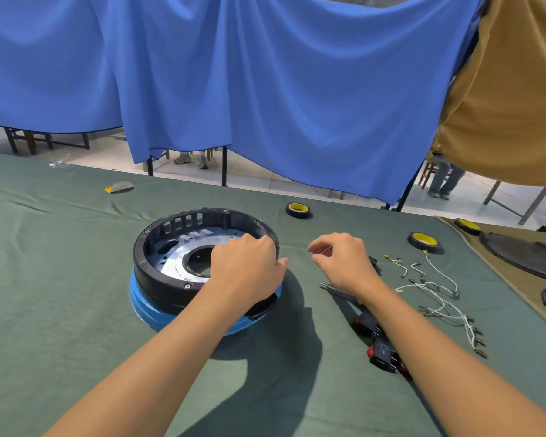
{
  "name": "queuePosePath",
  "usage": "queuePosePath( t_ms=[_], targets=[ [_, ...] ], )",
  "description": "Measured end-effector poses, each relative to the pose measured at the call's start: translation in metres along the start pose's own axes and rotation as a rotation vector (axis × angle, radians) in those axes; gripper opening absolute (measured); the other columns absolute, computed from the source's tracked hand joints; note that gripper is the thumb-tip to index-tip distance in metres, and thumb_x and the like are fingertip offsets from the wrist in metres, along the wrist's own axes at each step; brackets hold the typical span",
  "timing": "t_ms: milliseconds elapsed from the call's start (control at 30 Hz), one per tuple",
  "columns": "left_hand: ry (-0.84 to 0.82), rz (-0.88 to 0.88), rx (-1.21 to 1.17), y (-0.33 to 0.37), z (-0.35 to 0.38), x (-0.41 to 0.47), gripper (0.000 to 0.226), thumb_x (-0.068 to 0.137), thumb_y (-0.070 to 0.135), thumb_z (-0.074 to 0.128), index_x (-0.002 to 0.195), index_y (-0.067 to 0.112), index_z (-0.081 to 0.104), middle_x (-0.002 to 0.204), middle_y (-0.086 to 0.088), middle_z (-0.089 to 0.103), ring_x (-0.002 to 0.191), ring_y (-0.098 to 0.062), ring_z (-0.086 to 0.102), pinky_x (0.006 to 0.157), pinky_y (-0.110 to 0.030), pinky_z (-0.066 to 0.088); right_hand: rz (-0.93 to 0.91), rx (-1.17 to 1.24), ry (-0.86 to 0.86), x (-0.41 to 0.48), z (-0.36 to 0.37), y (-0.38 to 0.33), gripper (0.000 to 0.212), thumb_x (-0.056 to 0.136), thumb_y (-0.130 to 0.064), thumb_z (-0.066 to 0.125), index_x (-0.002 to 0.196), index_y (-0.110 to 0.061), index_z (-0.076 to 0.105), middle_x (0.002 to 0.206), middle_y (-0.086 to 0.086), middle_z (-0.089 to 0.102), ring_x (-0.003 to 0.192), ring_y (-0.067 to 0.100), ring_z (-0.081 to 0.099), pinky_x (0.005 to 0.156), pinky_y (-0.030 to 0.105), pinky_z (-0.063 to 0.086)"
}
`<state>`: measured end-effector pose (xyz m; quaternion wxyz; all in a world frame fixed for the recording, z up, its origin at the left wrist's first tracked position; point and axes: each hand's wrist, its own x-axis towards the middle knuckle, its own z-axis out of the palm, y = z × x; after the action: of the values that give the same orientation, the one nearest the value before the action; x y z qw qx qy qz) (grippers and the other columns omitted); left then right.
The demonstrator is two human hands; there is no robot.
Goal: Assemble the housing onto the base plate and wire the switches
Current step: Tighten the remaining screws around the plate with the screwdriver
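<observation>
A black ring-shaped housing [158,266] sits on a silver base plate [174,257], and both rest on a blue round stand [142,302]. My left hand [246,266] lies over the housing's right rim, fingers curled on it. My right hand [344,260] hovers just right of the housing, thumb and forefinger pinched on what looks like a thin wire. White wires with terminals [438,298] lie to the right. Black and red switches [382,351] lie under my right forearm, partly hidden.
Two rolls of black-and-yellow tape [298,210] [424,242] lie behind. Metal tweezers [328,287] rest near my right wrist. Dark round covers [524,253] sit on a tan cloth at far right. A green cloth [60,279] covers the table; blue curtains hang behind.
</observation>
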<state>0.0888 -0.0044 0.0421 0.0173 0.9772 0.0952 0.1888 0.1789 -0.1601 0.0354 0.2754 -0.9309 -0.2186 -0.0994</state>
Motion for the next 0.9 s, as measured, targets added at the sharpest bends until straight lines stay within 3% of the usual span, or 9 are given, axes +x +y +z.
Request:
queuePosePath(
  t_ms=[100, 200, 300, 433, 533, 600, 733, 900],
  targets=[
    [0.045, 0.133, 0.096, 0.001, 0.008, -0.006, 0.035, 0.101, 0.046, 0.04, 0.08, 0.018, 0.036, 0.073, -0.004, 0.041, 0.076, -0.028, 0.05, 0.057, -0.032, 0.028, -0.019, 0.191, 0.029, -0.02, -0.009, -0.009, 0.013, 0.083, -0.01, 0.071, 0.086, -0.022, 0.075, 0.079, -0.007, 0.072, 0.074, 0.007, 0.066, 0.078, 0.02, 0.05],
    [0.009, 0.213, 0.116, -0.006, 0.006, -0.01, 0.041, 0.1, 0.051, 0.038, 0.079, 0.015, 0.043, 0.071, -0.003, 0.042, 0.068, -0.025, 0.043, 0.049, -0.031, 0.022, -0.046, 0.327, 0.041, -0.034, -0.014, -0.018, 0.018, 0.082, -0.009, 0.073, 0.08, -0.027, 0.072, 0.073, -0.011, 0.071, 0.07, 0.004, 0.068, 0.072, 0.018, 0.053],
    [-0.042, 0.333, 0.045, -0.015, 0.003, -0.016, 0.046, 0.096, 0.059, 0.037, 0.087, 0.018, 0.055, 0.084, -0.002, 0.058, 0.072, -0.024, 0.052, 0.056, -0.032, 0.036, -0.122, 0.36, 0.072, -0.042, -0.016, -0.029, 0.017, 0.081, -0.01, 0.073, 0.085, -0.026, 0.073, 0.075, -0.013, 0.07, 0.069, -0.002, 0.064, 0.065, 0.006, 0.043],
    [-0.078, 0.439, -0.004, -0.025, -0.005, -0.023, 0.04, 0.093, 0.063, 0.036, 0.082, 0.027, 0.051, 0.09, 0.003, 0.064, 0.084, -0.023, 0.059, 0.069, -0.035, 0.048, -0.193, 0.367, 0.094, -0.047, -0.018, -0.038, 0.021, 0.081, -0.011, 0.073, 0.093, -0.028, 0.073, 0.077, -0.016, 0.069, 0.079, -0.006, 0.06, 0.066, 0.004, 0.041],
    [0.028, 0.437, 0.152, -0.023, -0.007, -0.025, 0.053, 0.093, 0.066, 0.03, 0.094, 0.026, 0.065, 0.089, 0.005, 0.067, 0.081, -0.021, 0.061, 0.059, -0.031, 0.037, -0.201, 0.377, 0.083, -0.049, -0.017, -0.038, 0.024, 0.081, -0.011, 0.073, 0.094, -0.031, 0.072, 0.079, -0.015, 0.069, 0.079, -0.006, 0.059, 0.065, 0.005, 0.042],
    [0.076, 0.381, 0.178, -0.014, -0.006, -0.025, 0.053, 0.093, 0.065, 0.031, 0.094, 0.024, 0.064, 0.089, 0.003, 0.068, 0.081, -0.022, 0.063, 0.056, -0.031, 0.03, -0.218, 0.364, 0.067, -0.049, -0.016, -0.037, 0.026, 0.081, -0.01, 0.074, 0.095, -0.032, 0.071, 0.079, -0.016, 0.07, 0.079, -0.006, 0.059, 0.066, 0.006, 0.042],
    [0.074, 0.327, 0.102, 0.002, 0.0, -0.023, 0.041, 0.097, 0.054, 0.036, 0.101, 0.023, 0.062, 0.092, 0.0, 0.068, 0.086, -0.025, 0.065, 0.059, -0.031, 0.031, -0.233, 0.364, 0.033, -0.047, -0.014, -0.035, 0.025, 0.08, -0.008, 0.074, 0.096, -0.026, 0.073, 0.08, -0.014, 0.071, 0.077, -0.002, 0.06, 0.065, 0.01, 0.044],
    [0.096, 0.411, 0.056, -0.004, 0.008, -0.025, 0.041, 0.098, 0.051, 0.034, 0.108, 0.019, 0.057, 0.092, -0.001, 0.066, 0.082, -0.026, 0.062, 0.058, -0.032, 0.033, -0.256, 0.37, 0.008, -0.045, -0.017, -0.034, 0.026, 0.079, -0.007, 0.076, 0.099, -0.023, 0.075, 0.079, -0.011, 0.073, 0.074, 0.003, 0.062, 0.065, 0.009, 0.044]
  ],
)
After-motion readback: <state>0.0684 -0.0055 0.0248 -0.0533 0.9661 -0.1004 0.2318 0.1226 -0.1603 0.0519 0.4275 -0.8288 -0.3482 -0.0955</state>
